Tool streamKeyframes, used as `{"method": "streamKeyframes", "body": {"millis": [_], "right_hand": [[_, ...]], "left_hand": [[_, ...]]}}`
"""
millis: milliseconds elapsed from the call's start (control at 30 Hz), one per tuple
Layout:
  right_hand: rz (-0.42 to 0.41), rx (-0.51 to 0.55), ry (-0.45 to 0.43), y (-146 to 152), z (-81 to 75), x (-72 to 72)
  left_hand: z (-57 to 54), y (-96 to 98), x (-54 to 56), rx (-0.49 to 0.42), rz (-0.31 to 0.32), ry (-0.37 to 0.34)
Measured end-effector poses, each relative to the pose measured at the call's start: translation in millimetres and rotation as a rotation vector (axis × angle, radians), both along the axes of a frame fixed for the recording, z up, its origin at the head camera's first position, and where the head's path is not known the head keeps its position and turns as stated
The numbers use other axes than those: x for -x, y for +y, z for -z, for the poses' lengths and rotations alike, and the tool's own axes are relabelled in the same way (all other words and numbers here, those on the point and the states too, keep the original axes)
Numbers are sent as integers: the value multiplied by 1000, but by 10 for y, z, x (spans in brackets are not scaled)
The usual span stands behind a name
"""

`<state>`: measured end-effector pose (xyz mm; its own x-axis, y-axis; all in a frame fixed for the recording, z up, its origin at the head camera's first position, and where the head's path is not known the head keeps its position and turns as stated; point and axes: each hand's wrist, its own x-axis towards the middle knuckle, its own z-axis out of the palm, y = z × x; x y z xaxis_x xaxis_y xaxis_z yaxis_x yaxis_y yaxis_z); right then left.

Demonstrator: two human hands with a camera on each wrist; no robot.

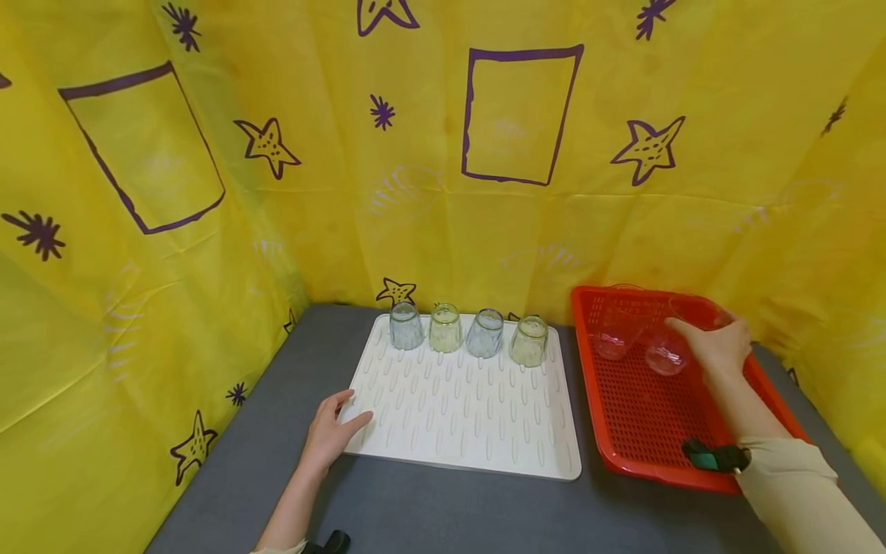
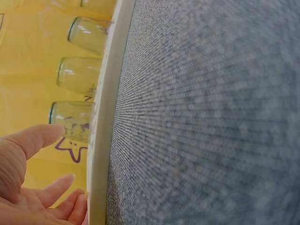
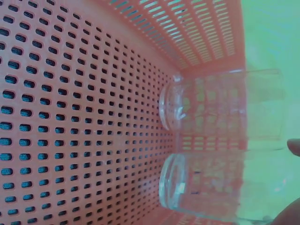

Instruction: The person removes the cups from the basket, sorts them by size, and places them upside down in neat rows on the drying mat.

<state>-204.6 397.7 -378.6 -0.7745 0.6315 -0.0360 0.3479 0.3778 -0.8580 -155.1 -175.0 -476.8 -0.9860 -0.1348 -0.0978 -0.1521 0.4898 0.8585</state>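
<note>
My right hand (image 1: 720, 346) reaches into the red basket (image 1: 598, 431) and grips a clear glass (image 1: 667, 358) near its rim, thumb on one side and fingers on the other. In the right wrist view that glass (image 3: 211, 185) stands on the basket floor, beside a second clear glass (image 3: 206, 105). The left hand (image 1: 331, 429) is at the left edge of the white ridged mat (image 1: 457, 415), thumb and fingers spread, holding nothing. Whether its fingertips touch the mat's edge is hard to tell.
Along the mat's back edge stand several tinted glasses, bluish (image 1: 406, 327) and greenish (image 1: 529, 342) by turns. The mat and basket lie on a dark grey table (image 1: 443, 515). Yellow patterned cloth (image 1: 415, 223) hangs behind and at both sides.
</note>
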Motion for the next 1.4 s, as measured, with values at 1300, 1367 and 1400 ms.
{"method": "streamKeyframes", "body": {"millis": [1300,1367,1400], "right_hand": [[-297,357,431,-988,-769,-432],[-340,347,413,-1058,-756,-459],[-358,335,404,-1097,-749,-472]], "left_hand": [[-51,17,2,4,20,-6],[-69,27,4,4,24,-16],[-75,35,5,8,26,-16]]}}
